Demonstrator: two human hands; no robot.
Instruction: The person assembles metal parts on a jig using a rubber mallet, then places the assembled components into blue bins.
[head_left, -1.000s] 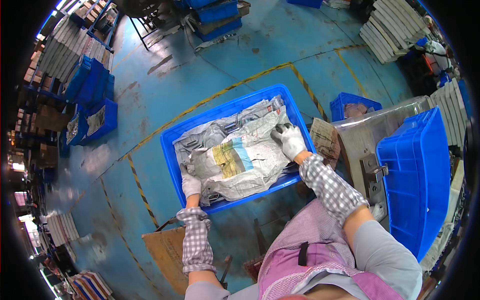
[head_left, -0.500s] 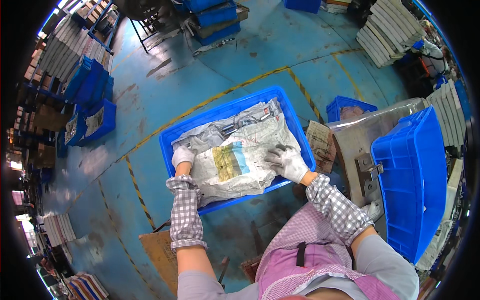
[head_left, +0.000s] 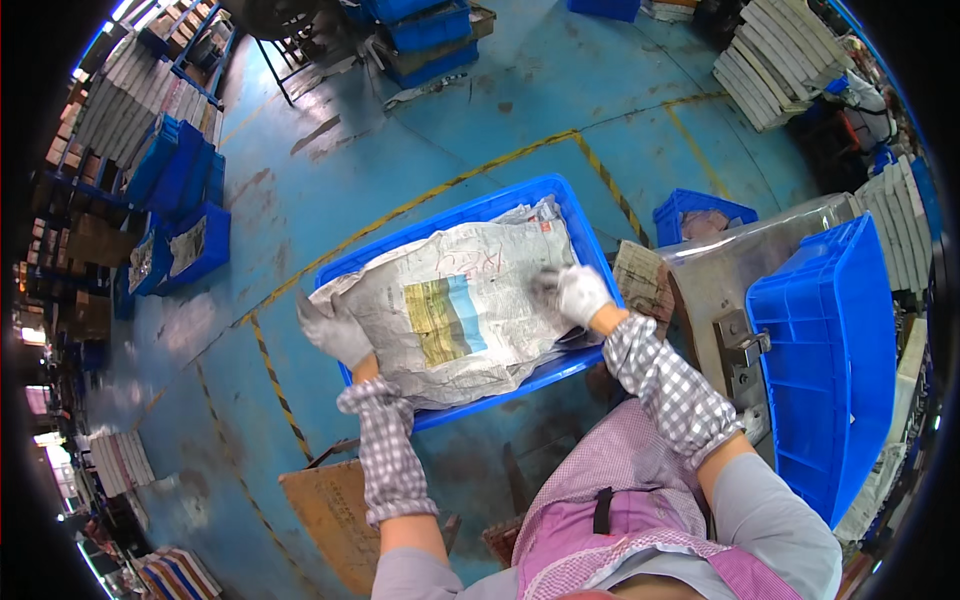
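A crumpled sheet of newspaper [head_left: 520, 260] with a printed yellow-and-blue patch lies spread over the contents of a blue plastic crate [head_left: 460, 400]. My left hand [head_left: 337, 332], in a whitish glove with a greyed palm side, is at the crate's left side against the paper's edge, its fingers stretched out. Over the right part of the sheet is my gloved right hand [head_left: 582, 297]. Its dark-stained fingertips are smeared by motion, so their grip cannot be made out. What lies under the paper is hidden.
Tilted at my right stands an empty blue crate [head_left: 820, 370], beside a metal-topped bench [head_left: 700, 290] with a clamp-like metal fixture [head_left: 740, 350]. A smaller blue crate [head_left: 690, 215] sits beyond the bench. Stacked blue crates [head_left: 180, 190] are at the left. Cardboard [head_left: 335, 520] leans near my left arm.
The newspaper now reaches farther up and left, covering the bent metal pieces that showed before. My left hand has moved left and opened out; my right hand has risen slightly toward the far side.
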